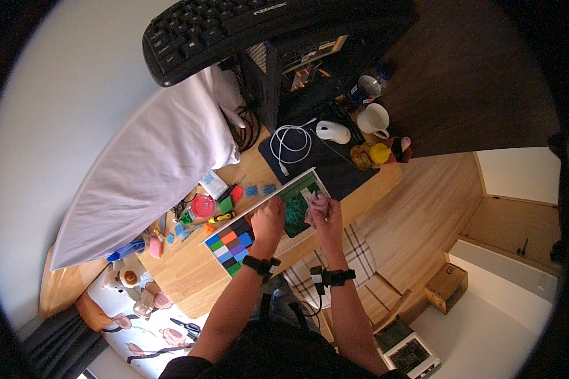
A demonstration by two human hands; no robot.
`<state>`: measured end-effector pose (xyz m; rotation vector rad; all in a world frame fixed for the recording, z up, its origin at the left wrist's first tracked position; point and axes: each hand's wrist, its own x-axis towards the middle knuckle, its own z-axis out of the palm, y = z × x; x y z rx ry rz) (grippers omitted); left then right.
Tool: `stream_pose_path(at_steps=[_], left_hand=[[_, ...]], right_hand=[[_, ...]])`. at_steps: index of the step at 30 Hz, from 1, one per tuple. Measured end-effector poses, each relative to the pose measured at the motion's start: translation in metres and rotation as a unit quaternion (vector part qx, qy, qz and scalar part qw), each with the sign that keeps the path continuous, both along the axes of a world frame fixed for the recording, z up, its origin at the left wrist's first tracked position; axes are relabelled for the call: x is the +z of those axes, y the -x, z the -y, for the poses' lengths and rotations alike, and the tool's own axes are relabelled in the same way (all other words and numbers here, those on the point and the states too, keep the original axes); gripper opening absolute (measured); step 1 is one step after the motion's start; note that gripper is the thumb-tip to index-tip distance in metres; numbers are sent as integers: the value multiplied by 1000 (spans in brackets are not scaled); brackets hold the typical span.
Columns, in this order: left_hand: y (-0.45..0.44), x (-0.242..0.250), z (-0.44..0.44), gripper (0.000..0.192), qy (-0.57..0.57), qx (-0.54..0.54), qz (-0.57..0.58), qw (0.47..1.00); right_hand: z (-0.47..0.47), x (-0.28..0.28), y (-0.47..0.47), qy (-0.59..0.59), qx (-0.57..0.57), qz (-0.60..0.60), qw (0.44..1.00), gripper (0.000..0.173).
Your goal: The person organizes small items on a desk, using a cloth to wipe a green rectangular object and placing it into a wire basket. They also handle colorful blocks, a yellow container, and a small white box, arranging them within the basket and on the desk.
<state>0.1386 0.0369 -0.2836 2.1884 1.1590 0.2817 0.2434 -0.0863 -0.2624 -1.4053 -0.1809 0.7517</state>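
Note:
Before me on the wooden table lies a white-edged shallow box (264,201). Its near left part holds rows of coloured blocks (232,245); toward its far end is a dark green piece (295,212) with a pale label. My left hand (268,219) is over the middle of the box with its fingers curled down at the green piece's left edge; whether they grip anything is hidden. My right hand (328,222) holds a crumpled pinkish cloth (318,204) between thumb and fingers, above the right side of the green piece. Both wrists wear black straps.
Left of the box lie a yellow-black screwdriver (222,217), a red round container (203,206), blue pieces (251,191) and a white box (213,184). Beyond are a coiled white cable (290,148), a mouse (333,132), a white mug (373,119) and a yellow-capped bottle (371,155). A keyboard (204,35) juts in above.

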Motion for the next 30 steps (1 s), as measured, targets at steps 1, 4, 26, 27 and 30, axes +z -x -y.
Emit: stream_pose_path(at_steps=[1,4,26,27,30], left_hand=[[0,-1,-1,13,23,1,5,1000],[-1,-1,-2,13,71,10,3,997],[75,79,36,14,52,49,37,997],[82,81,40,14,51,50,50,996],[103,85,52,14,50,55,97,993]], right_hand=[[0,1,1,1,-5,-1,1000,17],[-1,6,0,14,2,1,1000,15],[24,45,57,-32,22,28,999,30],[27,49,62,-39,21,33,998,30],[35,59,77,-47,19,35,998,28]])
